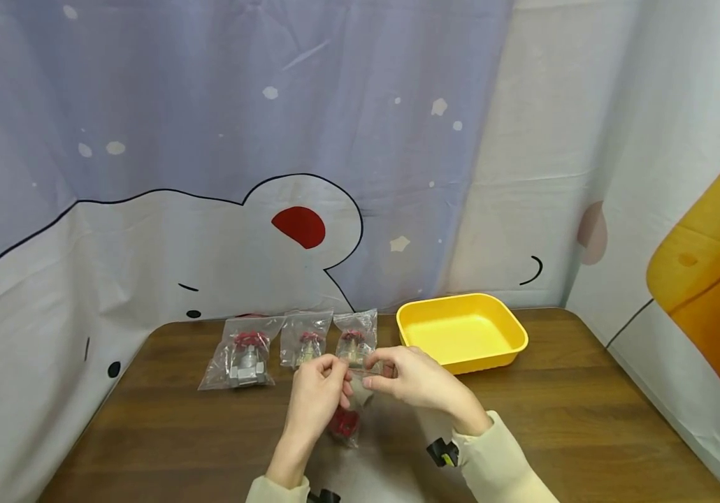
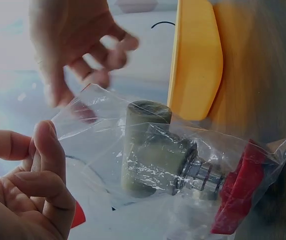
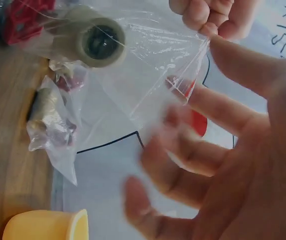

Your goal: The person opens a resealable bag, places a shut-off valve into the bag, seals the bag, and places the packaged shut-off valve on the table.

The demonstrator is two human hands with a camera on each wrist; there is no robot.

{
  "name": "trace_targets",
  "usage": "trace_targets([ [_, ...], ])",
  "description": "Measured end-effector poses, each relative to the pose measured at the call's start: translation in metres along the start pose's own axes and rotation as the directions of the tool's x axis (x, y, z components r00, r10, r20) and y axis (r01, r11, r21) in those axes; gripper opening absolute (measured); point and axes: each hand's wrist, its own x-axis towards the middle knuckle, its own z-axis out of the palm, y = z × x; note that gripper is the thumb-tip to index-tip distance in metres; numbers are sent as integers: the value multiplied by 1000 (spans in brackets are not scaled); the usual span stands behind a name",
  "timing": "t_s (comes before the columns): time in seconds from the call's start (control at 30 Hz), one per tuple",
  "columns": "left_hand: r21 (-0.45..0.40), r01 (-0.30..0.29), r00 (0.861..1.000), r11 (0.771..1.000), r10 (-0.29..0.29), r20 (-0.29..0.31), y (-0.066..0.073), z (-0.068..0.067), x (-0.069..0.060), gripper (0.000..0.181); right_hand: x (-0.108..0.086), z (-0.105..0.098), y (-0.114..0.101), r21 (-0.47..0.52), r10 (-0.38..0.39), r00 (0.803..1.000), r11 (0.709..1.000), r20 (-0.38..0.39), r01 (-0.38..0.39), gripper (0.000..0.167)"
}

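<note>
My left hand [image 1: 317, 395] pinches the top edge of a clear plastic bag [image 2: 100, 125] between thumb and forefinger. Inside the bag hangs a valve [image 2: 148, 155] with a dull greenish-tan body, a silvery stem and a red handwheel [image 2: 241, 190] pointing down. Around the other top corner of the bag, my right hand [image 1: 416, 381] has its fingers spread and blurred. Its thumb is close to the left fingertips, and its forefinger [image 3: 215, 107] lies by the bag's edge. Whether the right fingers touch the plastic, I cannot tell.
Three bagged valves lie along the back of the wooden table [image 1: 209, 447]: a silver one [image 1: 248, 363] at left, a brassy one [image 1: 310, 346] in the middle and another [image 1: 352, 342] at right. A yellow tray [image 1: 461, 335] stands at the back right. A printed curtain hangs behind.
</note>
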Motion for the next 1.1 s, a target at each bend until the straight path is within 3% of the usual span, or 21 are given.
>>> trace_targets([
  [0.13, -9, 8, 1000, 1000, -8, -2, 0, 0, 0, 27, -4, 5, 4, -2, 29, 1000, 1000, -5, -29, 9],
  [0.27, -10, 19, 1000, 1000, -19, -3, 0, -2, 1, 27, -4, 12, 8, 103, 66, 996, 993, -59, -59, 11],
  [0.47, 3, 26, 999, 1000, -26, 22, -2, -7, 2, 34, -2, 17, 11, 109, 50, 990, 993, -129, -36, 14],
  [0.57, 44, 17, 999, 999, -16, -27, -5, -15, 4, 43, -2, 18, 10, 101, 35, 989, 995, -144, -20, 13],
  [0.67, 163, -38, 990, 986, 59, -130, -10, -27, 9, 41, -2, 17, 8, 115, 17, 991, 993, -132, -2, 9],
  [0.73, 238, -84, 981, 968, 123, -152, -15, -35, 12, 32, -2, 16, 8, 131, 11, 993, 991, -120, 5, 7],
  [0.8, 275, -131, 981, 952, 165, -103, -20, -42, 15, 24, -2, 15, 8, 152, 12, 994, 988, -106, 4, 5],
  [0.9, 243, -158, 987, 957, 145, 68, -29, -52, 16, 27, -3, 15, 10, 177, 13, 995, 984, -98, 4, 7],
  [1.0, 194, -148, 968, 970, 102, 227, -36, -59, 15, 33, -4, 14, 13, 189, 8, 995, 982, -96, 10, 10],
  [1.1, 170, -150, 953, 974, 96, 286, -42, -63, 16, 32, -4, 13, 17, 183, -7, 995, 983, -100, 25, 11],
])
